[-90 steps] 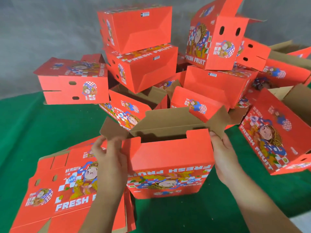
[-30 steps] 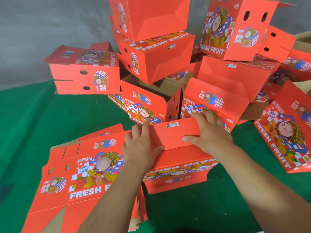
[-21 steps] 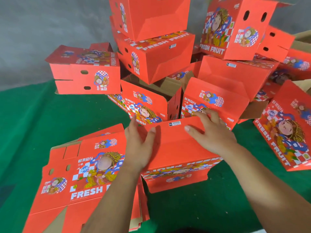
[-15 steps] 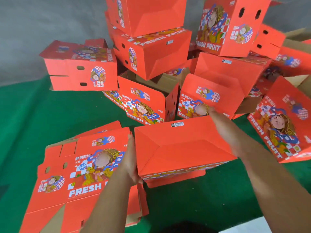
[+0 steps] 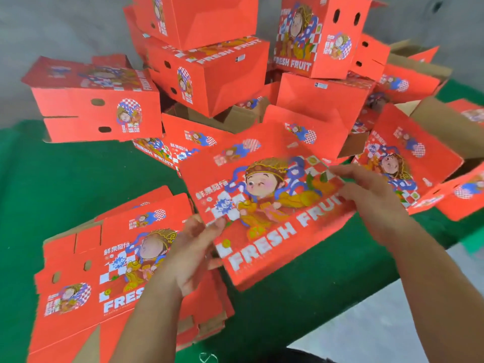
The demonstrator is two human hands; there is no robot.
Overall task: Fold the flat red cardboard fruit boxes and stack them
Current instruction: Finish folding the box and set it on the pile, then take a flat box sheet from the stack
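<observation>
Grey concrete wall (image 5: 65, 27) at the back, green cloth (image 5: 78, 179) spread over the work surface, pale floor (image 5: 392, 323) peeking in at 5 o'clock.

Holding a folded red box (image 5: 264, 203) between both hands, dead centre, tilted so the big printed face looks up at the camera. Left hand (image 5: 193, 254) at the box's 8 o'clock corner: thumb pressed on the printed face, fingers curled under the edge, so a proper pinch grip. Right hand (image 5: 366, 195) at the 3 o'clock edge, fingers bent over the top of the panel, thumb side hidden, wrapped round the edge as far as can be told. Bit of motion blur on that one.

Box face: cartoon kid with a gold headdress, blue swirls, red-and-white checker, some Chinese characters, "FRESH FRUIT" in white along the lower edge. Looks closed up, corners square.

Stack of flat boxes (image 5: 110, 271) at 8 o'clock on the cloth, same print facing up, brown cardboard edges showing, left forearm crossing over it.

Pile of folded boxes (image 5: 209, 74) from 10 through 2 o'clock, stacked at all angles against the wall, some lying on their sides, a few with brown flaps open. One more tipped box (image 5: 403, 158) at 3 o'clock just beside the right hand.
</observation>
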